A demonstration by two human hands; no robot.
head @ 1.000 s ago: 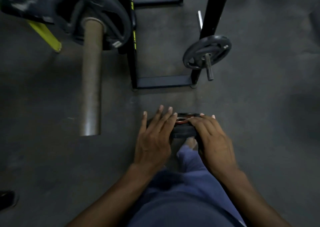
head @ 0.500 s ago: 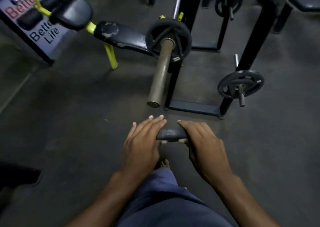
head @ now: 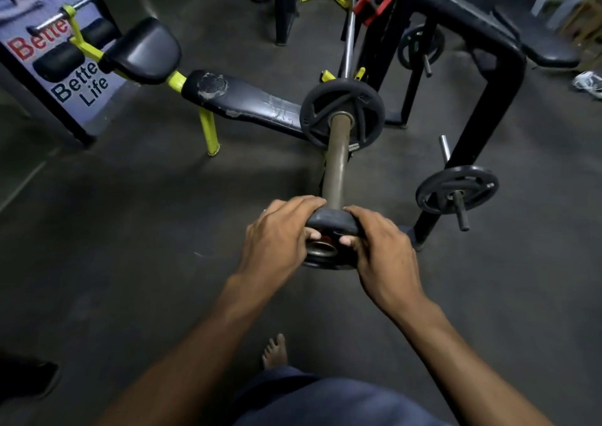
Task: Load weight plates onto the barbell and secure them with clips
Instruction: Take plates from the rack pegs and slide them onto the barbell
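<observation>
A small black weight plate (head: 330,223) with a metal-ringed hole is held upright in front of me, right at the near end of the barbell sleeve (head: 335,165). My left hand (head: 280,233) grips its left rim and my right hand (head: 379,246) grips its right rim, thumbs by the hole. Whether the sleeve tip has entered the hole is hidden by the plate. A larger black plate (head: 342,113) sits further up the sleeve, against the rack. No clip can be made out.
A black and yellow bench (head: 241,100) lies left of the bar. A black rack post (head: 472,139) stands to the right with a plate (head: 456,189) on its storage peg. Another stored plate (head: 420,46) hangs further back. My bare foot (head: 275,349) is on the dark floor.
Both hands have lifted the small plate off the floor and brought it up to the end of the barbell sleeve. My view has risen from the floor towards the bench and rack.
</observation>
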